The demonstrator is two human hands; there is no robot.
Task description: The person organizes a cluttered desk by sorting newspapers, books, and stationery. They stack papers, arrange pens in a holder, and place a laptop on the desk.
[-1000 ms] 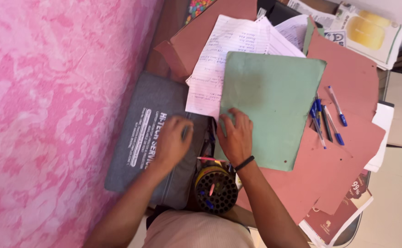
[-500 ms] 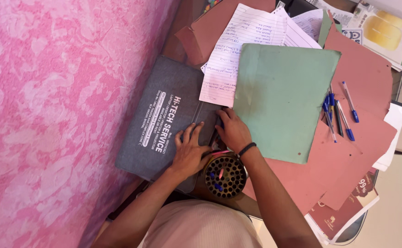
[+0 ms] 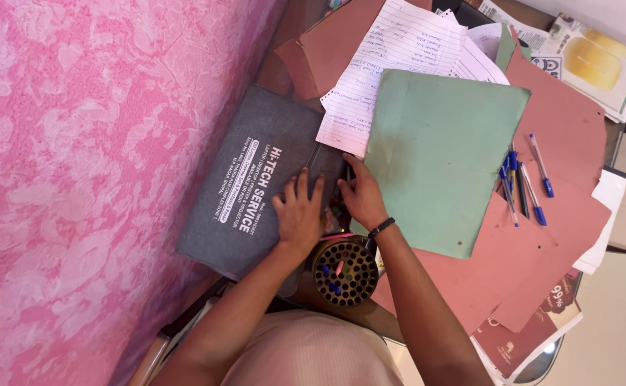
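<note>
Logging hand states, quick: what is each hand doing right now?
Left hand: open, flat on the grey pouch.
Right hand: fingers at the pouch's opening; whether it grips anything cannot be told.

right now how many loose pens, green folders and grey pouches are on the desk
loose pens: 5
green folder: 1
grey pouch: 1, under both hands, left and right
total: 7
</note>
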